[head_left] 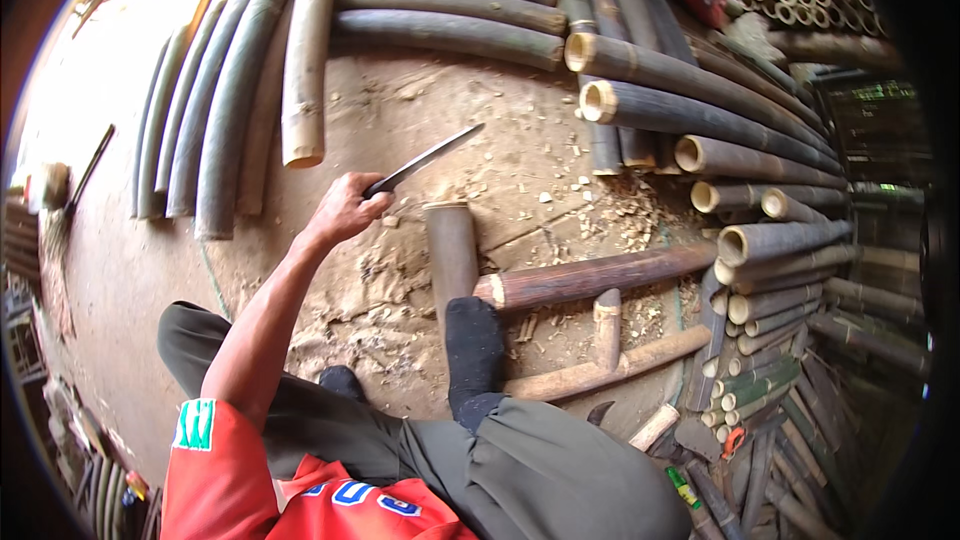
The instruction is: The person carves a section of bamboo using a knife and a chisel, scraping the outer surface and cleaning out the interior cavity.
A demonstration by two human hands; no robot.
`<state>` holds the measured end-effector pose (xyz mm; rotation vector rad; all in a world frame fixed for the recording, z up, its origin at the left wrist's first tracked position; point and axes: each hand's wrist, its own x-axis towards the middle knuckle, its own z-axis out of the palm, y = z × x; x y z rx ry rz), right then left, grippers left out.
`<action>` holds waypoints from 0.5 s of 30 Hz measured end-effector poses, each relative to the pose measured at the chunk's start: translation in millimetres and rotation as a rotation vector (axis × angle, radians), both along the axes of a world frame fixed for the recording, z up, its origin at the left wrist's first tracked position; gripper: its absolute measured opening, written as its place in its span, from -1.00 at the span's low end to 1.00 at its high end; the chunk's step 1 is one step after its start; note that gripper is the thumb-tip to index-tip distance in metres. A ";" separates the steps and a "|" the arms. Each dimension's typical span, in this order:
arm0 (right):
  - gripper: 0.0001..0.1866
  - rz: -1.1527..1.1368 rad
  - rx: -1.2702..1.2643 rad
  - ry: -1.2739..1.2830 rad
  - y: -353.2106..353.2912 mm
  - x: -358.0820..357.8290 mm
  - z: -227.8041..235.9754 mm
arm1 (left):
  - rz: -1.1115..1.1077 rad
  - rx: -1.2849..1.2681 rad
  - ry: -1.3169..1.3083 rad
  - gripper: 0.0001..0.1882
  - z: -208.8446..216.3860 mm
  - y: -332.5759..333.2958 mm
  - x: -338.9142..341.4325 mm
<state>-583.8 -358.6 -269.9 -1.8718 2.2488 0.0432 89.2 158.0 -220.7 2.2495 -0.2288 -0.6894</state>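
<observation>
Toward the left edge of the ground I see dark bamboo poles lying side by side. Just right of them, the left hand is closed around the dark handle of a long knife, its blade slanting away to the right. I'd judge the knife stiff and fairly light, best held by that handle alone. Next, near the middle of the ground, lies a short bamboo tube, a black-socked foot at its near end. It looks rigid, light for its bulk and perhaps slippery; I'd grip it around its middle, clear of the rim. Beside it a reddish-brown log runs toward stacked poles along the right edge. The right hand is out of sight, so I can't tell its state.
</observation>
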 end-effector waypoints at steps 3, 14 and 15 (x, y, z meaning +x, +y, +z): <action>0.01 -0.032 -0.030 -0.221 -1.1 32.1 19.4 | 0.012 0.061 0.068 -0.54 6.7 10.7 -9.0; -0.07 -0.031 0.223 -1.138 -18.6 166.9 129.1 | -0.377 0.132 -0.152 -0.36 5.0 20.1 19.8; -0.08 0.008 0.288 -1.200 -18.3 185.3 141.3 | -0.394 0.165 -0.119 -0.35 10.8 18.5 20.0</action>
